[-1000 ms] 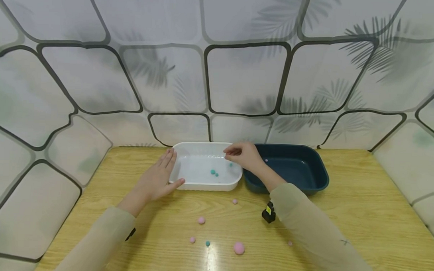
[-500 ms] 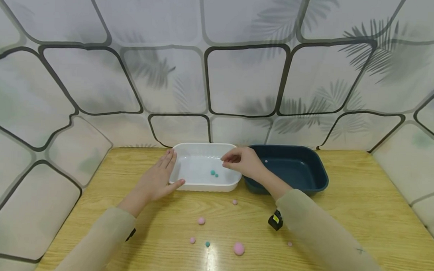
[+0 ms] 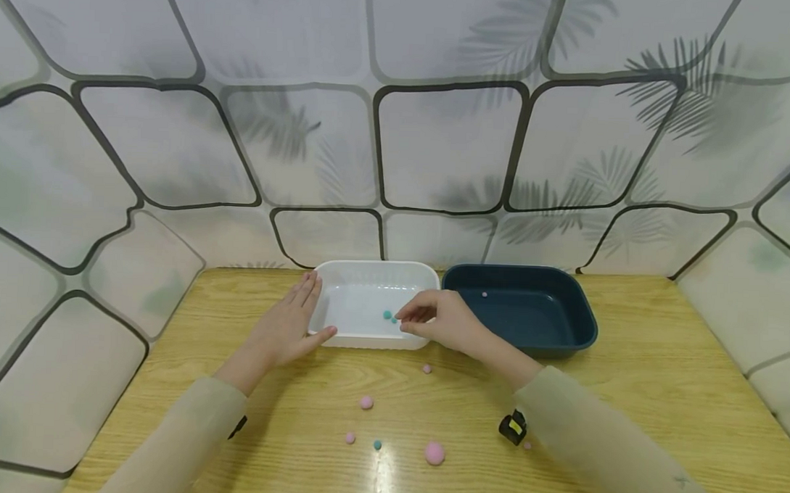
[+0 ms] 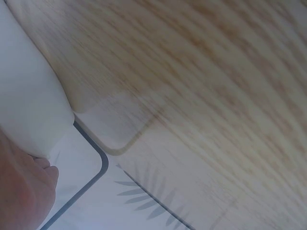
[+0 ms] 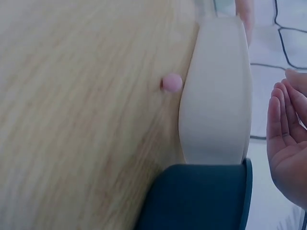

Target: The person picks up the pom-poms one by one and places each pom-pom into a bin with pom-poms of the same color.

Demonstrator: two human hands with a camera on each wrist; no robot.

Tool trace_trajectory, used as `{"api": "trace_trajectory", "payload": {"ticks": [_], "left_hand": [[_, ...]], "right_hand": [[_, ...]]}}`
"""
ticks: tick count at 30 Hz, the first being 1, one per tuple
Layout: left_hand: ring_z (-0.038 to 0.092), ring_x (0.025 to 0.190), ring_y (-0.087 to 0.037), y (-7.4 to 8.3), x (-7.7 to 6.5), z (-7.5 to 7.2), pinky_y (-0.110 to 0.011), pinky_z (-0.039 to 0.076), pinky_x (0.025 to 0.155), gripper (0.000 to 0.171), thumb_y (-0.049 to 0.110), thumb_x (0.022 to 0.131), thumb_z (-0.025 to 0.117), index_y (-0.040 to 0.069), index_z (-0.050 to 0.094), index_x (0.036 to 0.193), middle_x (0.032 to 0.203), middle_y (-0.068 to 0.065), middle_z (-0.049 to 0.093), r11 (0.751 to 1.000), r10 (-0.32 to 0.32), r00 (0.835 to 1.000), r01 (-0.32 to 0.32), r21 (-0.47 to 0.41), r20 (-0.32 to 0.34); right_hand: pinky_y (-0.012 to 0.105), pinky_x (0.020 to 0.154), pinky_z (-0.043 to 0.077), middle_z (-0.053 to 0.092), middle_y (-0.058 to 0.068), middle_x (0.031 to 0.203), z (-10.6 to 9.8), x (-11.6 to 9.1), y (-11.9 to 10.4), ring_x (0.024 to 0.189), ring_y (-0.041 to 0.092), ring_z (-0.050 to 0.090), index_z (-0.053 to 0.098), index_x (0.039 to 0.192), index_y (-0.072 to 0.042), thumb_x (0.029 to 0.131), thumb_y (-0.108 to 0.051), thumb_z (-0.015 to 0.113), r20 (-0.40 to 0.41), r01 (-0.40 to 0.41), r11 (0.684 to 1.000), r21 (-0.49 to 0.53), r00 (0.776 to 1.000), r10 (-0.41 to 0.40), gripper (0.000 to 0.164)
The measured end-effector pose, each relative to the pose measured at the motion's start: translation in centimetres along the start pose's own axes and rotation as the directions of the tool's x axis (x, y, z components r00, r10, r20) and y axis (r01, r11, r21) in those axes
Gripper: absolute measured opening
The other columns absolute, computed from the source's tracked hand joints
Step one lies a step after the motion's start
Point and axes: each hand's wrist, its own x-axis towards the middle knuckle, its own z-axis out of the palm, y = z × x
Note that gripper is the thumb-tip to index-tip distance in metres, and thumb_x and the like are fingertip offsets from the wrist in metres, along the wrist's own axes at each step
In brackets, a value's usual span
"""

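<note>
Flat along the left side of the white tray (image 3: pixel 365 341) rests my left hand (image 3: pixel 280 326), its fingers straight and the thumb at the front rim. My right hand (image 3: pixel 441 322) reaches over the tray's right end, fingers loosely bent, thumb and fingertips close together. Nothing shows between them. Just by those fingertips, two small teal balls, one of them a larger teal ball (image 3: pixel 387 315), lie on the tray floor. In the right wrist view the right hand (image 5: pixel 290 139) is above the white tray (image 5: pixel 218 96). The left wrist view shows only part of the left hand (image 4: pixel 26 191).
A dark blue tray (image 3: pixel 584 333) stands against the white one, with a tiny pink ball (image 3: pixel 485 294) inside. On the wooden table (image 3: pixel 296 446) lie several pink balls, the largest pink ball (image 3: pixel 435 453) near the front, and a teal ball (image 3: pixel 378 445). A patterned backdrop (image 3: pixel 444 147) rises behind.
My right hand has moved toward the front and slightly left over the white tray, closer to the teal balls. A teal ball seen under it one second ago is now hidden. The left hand stays put.
</note>
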Motion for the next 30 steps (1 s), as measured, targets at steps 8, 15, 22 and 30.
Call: {"api": "trace_trajectory", "payload": {"ticks": [8, 15, 22, 30], "left_hand": [[0.012, 0.165, -0.042, 0.0, 0.0, -0.1, -0.054, 0.02, 0.135, 0.099, 0.058, 0.106, 0.054, -0.01, 0.014, 0.165, 0.176, -0.026, 0.009, 1.0, 0.003, 1.0, -0.003, -0.006, -0.002], [0.012, 0.165, -0.043, 0.1, 0.0, -0.1, -0.054, 0.021, 0.135, 0.098, 0.057, 0.106, 0.054, -0.01, 0.014, 0.165, 0.176, -0.027, 0.01, 1.0, 0.007, 1.0, -0.007, -0.009, -0.003], [0.011, 0.166, -0.042, 0.0, 0.0, -0.1, -0.053, 0.02, 0.135, 0.098, 0.058, 0.106, 0.052, -0.01, 0.013, 0.166, 0.176, -0.026, 0.008, 1.0, 0.009, 1.0, -0.009, -0.002, 0.002], [0.01, 0.166, -0.041, 0.1, -0.1, -0.2, -0.053, 0.02, 0.135, 0.099, 0.059, 0.106, 0.051, -0.009, 0.012, 0.166, 0.176, -0.025, 0.008, 1.0, 0.006, 1.0, -0.006, -0.013, 0.008]], "right_hand": [[0.023, 0.078, 0.062, 0.08, 0.005, 0.098, 1.4, -1.8, -0.8, 0.084, 0.003, 0.069, 0.083, 0.105, -0.006, 0.093, -0.007, 0.081, 0.075, 0.006, 0.999, 0.054, 0.997, -0.01, 0.012], [0.023, 0.078, 0.063, 0.079, 0.01, 0.096, 3.0, -3.0, -1.3, 0.081, -0.002, 0.068, 0.081, 0.103, 0.001, 0.091, 0.0, 0.082, 0.148, 0.057, 0.994, 0.095, 0.986, -0.071, 0.012], [0.021, 0.077, 0.063, 0.078, 0.01, 0.094, 4.7, -3.9, -1.1, 0.08, -0.005, 0.066, 0.081, 0.102, 0.001, 0.09, -0.002, 0.083, 0.197, 0.079, 0.991, 0.106, 0.975, -0.099, 0.013], [0.019, 0.076, 0.063, 0.077, 0.006, 0.092, 6.6, -5.0, -0.8, 0.08, -0.007, 0.065, 0.083, 0.101, -0.004, 0.088, -0.002, 0.085, 0.247, 0.042, 0.993, 0.112, 0.967, -0.068, 0.013]]}}
